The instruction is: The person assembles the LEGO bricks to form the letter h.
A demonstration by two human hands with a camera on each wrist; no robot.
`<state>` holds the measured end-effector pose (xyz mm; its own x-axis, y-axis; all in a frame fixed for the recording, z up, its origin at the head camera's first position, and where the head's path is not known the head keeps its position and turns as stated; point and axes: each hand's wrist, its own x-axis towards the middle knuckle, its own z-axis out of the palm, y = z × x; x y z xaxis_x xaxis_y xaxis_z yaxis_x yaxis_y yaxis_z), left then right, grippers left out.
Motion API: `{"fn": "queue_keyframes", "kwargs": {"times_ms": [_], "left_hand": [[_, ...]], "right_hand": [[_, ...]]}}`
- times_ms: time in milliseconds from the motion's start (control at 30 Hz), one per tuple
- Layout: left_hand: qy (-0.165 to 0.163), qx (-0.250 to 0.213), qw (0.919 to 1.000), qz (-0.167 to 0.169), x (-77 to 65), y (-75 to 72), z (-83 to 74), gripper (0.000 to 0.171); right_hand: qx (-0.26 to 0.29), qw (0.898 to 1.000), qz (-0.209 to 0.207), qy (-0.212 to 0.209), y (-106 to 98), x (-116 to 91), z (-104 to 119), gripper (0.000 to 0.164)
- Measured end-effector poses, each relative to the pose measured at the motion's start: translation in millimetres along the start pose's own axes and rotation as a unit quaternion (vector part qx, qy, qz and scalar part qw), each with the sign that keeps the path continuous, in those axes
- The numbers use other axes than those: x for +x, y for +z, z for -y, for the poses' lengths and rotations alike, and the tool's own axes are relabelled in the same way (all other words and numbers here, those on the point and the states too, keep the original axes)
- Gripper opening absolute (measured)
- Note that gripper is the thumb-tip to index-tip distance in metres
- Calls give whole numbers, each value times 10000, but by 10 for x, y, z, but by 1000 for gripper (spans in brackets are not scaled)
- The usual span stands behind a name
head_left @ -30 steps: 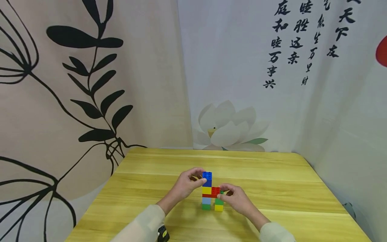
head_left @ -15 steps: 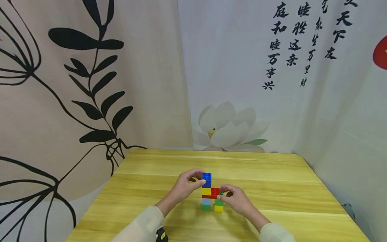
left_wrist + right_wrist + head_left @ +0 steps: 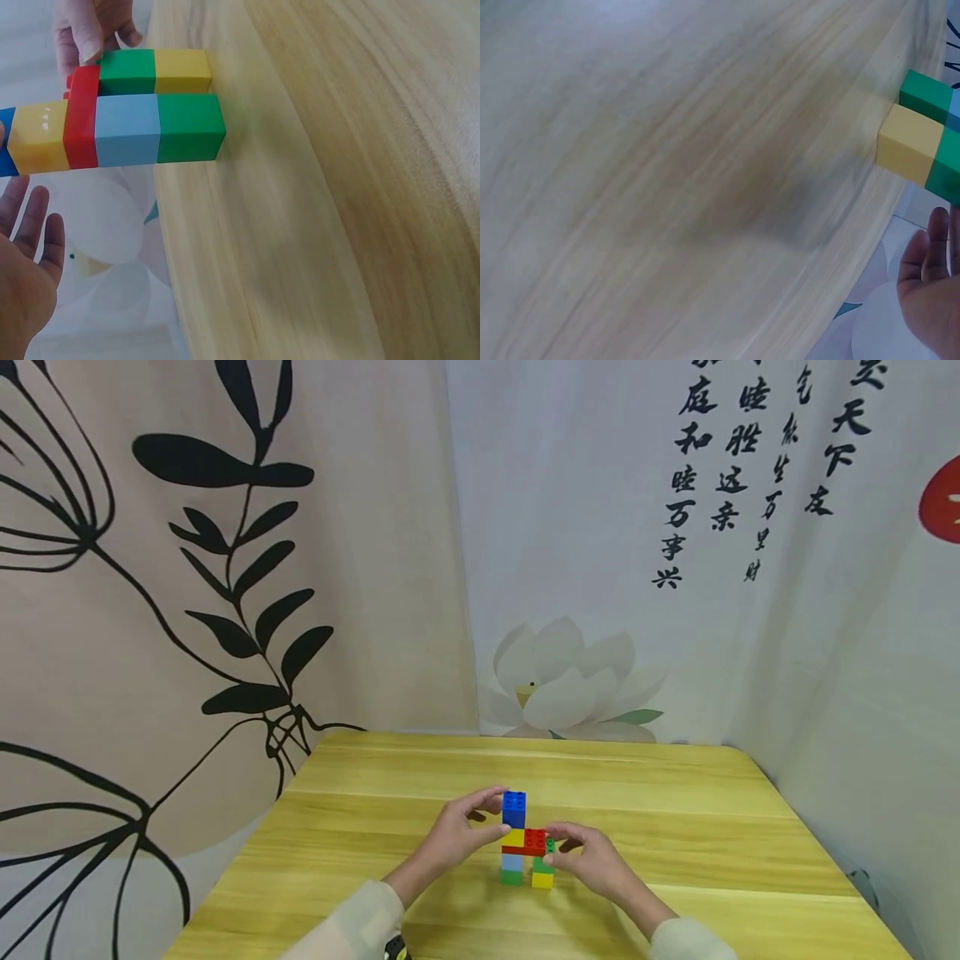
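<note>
A brick structure stands on the wooden table (image 3: 660, 827). Its left column stacks a blue brick (image 3: 513, 810) on a yellow brick (image 3: 513, 837), above a flat red brick (image 3: 535, 842), a light blue brick (image 3: 512, 862) and a green brick (image 3: 191, 127). Under the red brick's right end are another green brick (image 3: 127, 73) and a yellow brick (image 3: 909, 142). My left hand (image 3: 457, 833) is beside the blue brick, thumb and fingers spread apart, fingertips right at its left side. At the red brick's right end, my right hand (image 3: 592, 856) has its thumb and index finger parted.
Behind the table hangs a pale curtain (image 3: 390, 568) with printed black leaves and writing. A dark object with yellow marks (image 3: 396, 948) shows beside the left sleeve (image 3: 360, 918).
My left thumb has slid down off the blue brick, and that hand has spread wider. My right thumb has drawn back from the red brick. The bricks keep their arrangement.
</note>
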<state>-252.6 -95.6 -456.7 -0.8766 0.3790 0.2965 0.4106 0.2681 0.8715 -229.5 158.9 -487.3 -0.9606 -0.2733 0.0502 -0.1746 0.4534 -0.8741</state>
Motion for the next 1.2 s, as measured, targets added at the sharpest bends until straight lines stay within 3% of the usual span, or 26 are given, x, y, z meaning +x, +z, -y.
{"fn": "queue_keyframes", "kwargs": {"times_ms": [233,433,700,1000,1200], "left_hand": [[-90,103,9999,-39,-25,34,26,60],[90,27,9999,-41,-59,71,70,64],[211,-28,9998,-58,-70,122,105,69],[51,-123,9999,-95,36,160,138,71],[-163,-197,9995,-165,171,162,199,70]], "right_hand": [[-86,10000,31,5,-12,-32,-46,54],[-97,9998,-46,163,21,-61,-100,58],[-52,9997,-254,4,96,-68,-208,51],[176,9987,-480,66,131,-53,-235,56],[322,9955,-872,181,171,-21,-248,54]]}}
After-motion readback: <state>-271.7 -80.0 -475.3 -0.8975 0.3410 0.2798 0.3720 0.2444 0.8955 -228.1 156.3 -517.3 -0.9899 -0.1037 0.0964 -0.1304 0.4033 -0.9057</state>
